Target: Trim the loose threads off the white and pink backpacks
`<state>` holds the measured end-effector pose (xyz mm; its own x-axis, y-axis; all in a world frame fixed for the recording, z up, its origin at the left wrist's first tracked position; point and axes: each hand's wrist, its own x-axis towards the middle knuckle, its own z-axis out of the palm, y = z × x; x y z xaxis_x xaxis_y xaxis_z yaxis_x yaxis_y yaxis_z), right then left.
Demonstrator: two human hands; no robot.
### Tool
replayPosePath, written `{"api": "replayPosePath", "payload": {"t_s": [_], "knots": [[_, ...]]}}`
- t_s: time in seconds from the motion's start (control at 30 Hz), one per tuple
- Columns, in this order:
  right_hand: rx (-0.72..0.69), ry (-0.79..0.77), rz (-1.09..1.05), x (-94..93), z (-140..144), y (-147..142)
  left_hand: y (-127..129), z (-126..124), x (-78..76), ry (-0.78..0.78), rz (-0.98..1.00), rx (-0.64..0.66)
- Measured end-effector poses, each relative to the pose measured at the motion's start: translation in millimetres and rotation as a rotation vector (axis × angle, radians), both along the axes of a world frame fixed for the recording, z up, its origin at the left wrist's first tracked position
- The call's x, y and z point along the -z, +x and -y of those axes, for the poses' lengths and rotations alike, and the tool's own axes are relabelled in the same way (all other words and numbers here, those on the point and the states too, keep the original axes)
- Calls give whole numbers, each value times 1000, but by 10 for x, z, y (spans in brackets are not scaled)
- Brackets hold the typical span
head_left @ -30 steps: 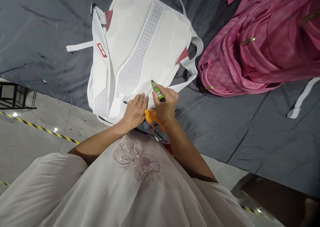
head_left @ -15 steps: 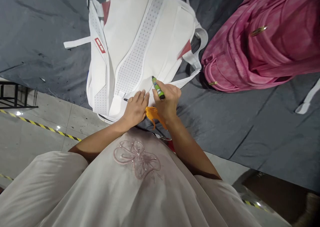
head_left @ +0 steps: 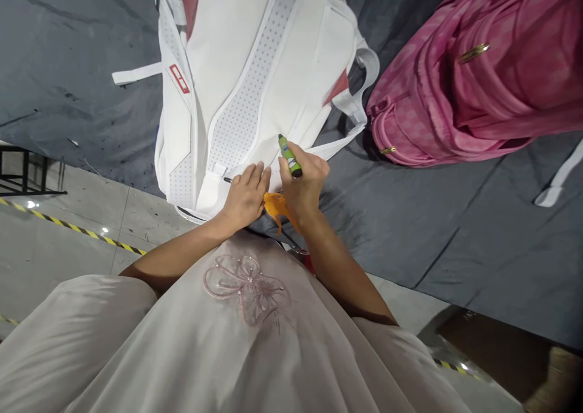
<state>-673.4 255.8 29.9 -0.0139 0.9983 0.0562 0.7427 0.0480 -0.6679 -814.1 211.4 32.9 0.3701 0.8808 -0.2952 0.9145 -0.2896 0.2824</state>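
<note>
White backpack (head_left: 255, 79) top cut off by upper edge. Pink backpack (head_left: 473, 79) runs off top and right edges. Green marker (head_left: 289, 156) tip buried in right hand (head_left: 303, 185). Orange tool (head_left: 279, 208) mostly hidden between hands, shape unclear. Left hand (head_left: 246, 197) covers backpack's lower edge. Red label (head_left: 179, 78) text too small to read.

left hand (head_left: 246, 195): flat, palm down, fingers together pointing forward | right hand (head_left: 304, 185): curled in a closed grip, knuckles up | both forearms bare, converging, hands nearly touching
</note>
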Motion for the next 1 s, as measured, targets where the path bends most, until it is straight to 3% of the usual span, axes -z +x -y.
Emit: {"api": "replayPosePath", "payload": {"t_s": [0.13,0.27,0.37,0.5,0.6,0.77,0.9,1.0], "knots": [[-131,-52,-51,-4,-20,37,5,1,18,-1,6,-2],[-82,-22,-15,-27,-62,85,9,-2,22,0,6,-1],[-175,-45,-27,-47,-96,113,9,-4,18,10,-4,4],[-150,-59,-25,-63,-116,128,4,1,14,9,4,0],[-223,-93,-60,-59,-97,114,-2,5,14,0,5,0],[-124,-59,-29,-37,-81,99,-1,8,20,4,12,-3],[-249,-114,-81,-35,-69,98,9,9,24,6,14,-8],[-122,-72,-27,-52,-39,84,9,7,25,6,22,-5]]}}
